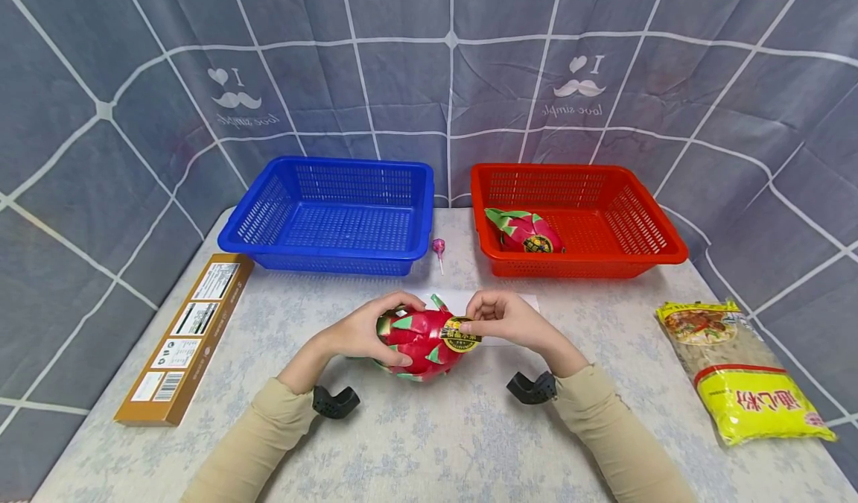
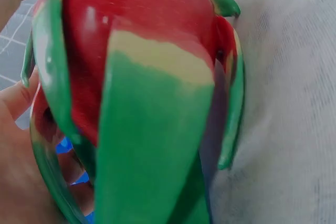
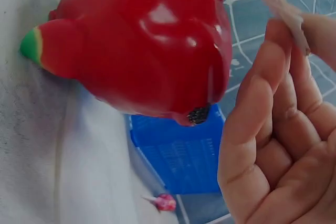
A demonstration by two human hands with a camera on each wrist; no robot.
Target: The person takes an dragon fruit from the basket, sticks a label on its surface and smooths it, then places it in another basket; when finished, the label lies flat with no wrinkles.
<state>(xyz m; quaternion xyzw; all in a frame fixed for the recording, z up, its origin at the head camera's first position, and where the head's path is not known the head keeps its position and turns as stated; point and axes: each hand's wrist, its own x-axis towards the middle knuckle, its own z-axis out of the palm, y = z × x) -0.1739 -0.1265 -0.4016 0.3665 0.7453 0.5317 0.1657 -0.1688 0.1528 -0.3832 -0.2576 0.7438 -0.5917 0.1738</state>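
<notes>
A red dragon fruit (image 1: 418, 343) with green-tipped scales lies on its side on the table, in the middle of the head view. My left hand (image 1: 378, 329) grips its leafy end, thumb on the near side and fingers over the far side. Green scales (image 2: 152, 129) fill most of the left wrist view. My right hand (image 1: 506, 320) pinches the edge of a round black-and-gold sticker (image 1: 460, 334) at the fruit's right end. In the right wrist view the pale back of the sticker (image 3: 278, 1) stands away from the fruit; whether any part still adheres, I cannot tell.
Behind stand a blue basket (image 1: 328, 258) and a red basket (image 1: 556, 268) holding another dragon fruit (image 1: 532, 231) with a sticker. Between them lies a lollipop (image 1: 439, 248). White paper (image 1: 526, 303) lies behind my hands, a long box (image 1: 188, 339) left, a yellow food bag (image 1: 744, 372) right.
</notes>
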